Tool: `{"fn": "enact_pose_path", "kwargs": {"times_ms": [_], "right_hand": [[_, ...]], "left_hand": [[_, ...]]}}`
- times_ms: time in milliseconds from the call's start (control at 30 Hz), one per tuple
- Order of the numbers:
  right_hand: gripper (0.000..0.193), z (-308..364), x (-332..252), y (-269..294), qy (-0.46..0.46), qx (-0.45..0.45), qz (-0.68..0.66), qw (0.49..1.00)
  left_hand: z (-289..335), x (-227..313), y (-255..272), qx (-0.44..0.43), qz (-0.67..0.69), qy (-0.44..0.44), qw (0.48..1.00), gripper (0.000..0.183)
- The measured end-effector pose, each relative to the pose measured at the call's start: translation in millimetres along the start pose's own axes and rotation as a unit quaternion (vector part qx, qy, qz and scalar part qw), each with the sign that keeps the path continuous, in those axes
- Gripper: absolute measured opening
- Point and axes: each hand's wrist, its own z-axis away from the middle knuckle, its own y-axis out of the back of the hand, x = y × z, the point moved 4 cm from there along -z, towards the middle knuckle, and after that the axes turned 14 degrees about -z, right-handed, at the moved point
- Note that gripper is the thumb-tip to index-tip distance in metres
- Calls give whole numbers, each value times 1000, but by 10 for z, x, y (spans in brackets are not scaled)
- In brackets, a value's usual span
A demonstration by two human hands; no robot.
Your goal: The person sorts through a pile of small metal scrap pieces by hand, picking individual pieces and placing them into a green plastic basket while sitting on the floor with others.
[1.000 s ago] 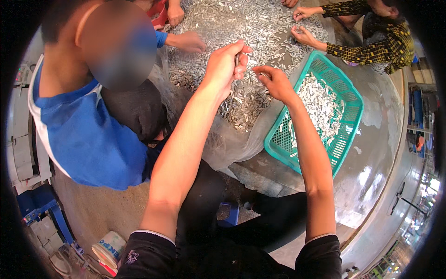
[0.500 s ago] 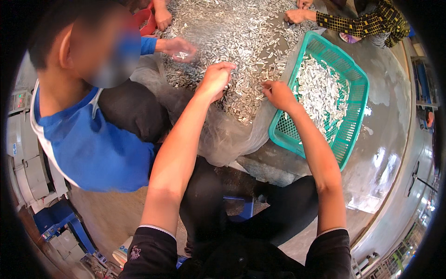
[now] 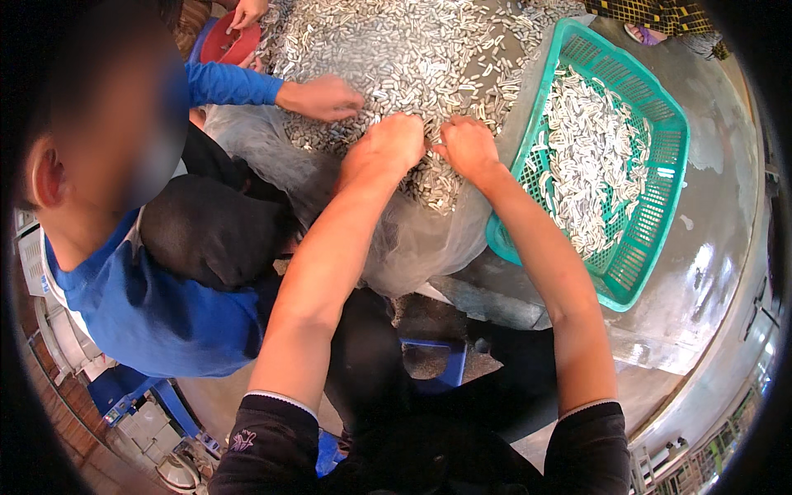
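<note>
A wide heap of small, oblong, whitish-grey pieces (image 3: 396,62) lies spread on a thin translucent sheet (image 3: 429,256). At its near edge my left hand (image 3: 386,148) rests over the pieces, fingers curled down and closed; what they hold is hidden beneath the hand. Close beside it on the right, my right hand (image 3: 469,147) is also closed, thumb and fingers bent in toward the left hand. Anything pinched there is too small to name. Right of my forearm stands a green perforated plastic basket (image 3: 670,177) holding many similar, paler pieces (image 3: 590,157).
At my left sits a co-worker in a blue top (image 3: 165,322), whose hand (image 3: 326,99) reaches over the heap near mine. Another person's hand (image 3: 247,12) is by a red bowl (image 3: 219,45). A patterned sleeve (image 3: 652,12) shows far right. A blue stool (image 3: 445,367) stands below.
My hands have come closer together, the right one moving left and away from the basket. The co-worker's hand has lowered onto the heap. The whole view has shifted a little.
</note>
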Motion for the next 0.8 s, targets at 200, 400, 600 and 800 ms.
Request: {"fn": "enact_pose_path", "kwargs": {"times_ms": [200, 400, 600, 800], "right_hand": [[26, -30, 157, 117, -131, -34, -178, 975], [36, -82, 620, 30, -243, 95, -571, 778], [33, -105, 545, 167, -236, 166, -438, 852], [21, -83, 727, 14, -217, 193, -459, 840]], "left_hand": [[13, -72, 128, 80, 212, 15, 974, 19], [-94, -228, 65, -20, 756, 17, 654, 9], [-70, -53, -72, 83, 264, 52, 960, 42], [-103, 224, -66, 24, 84, 19, 996, 37]]}}
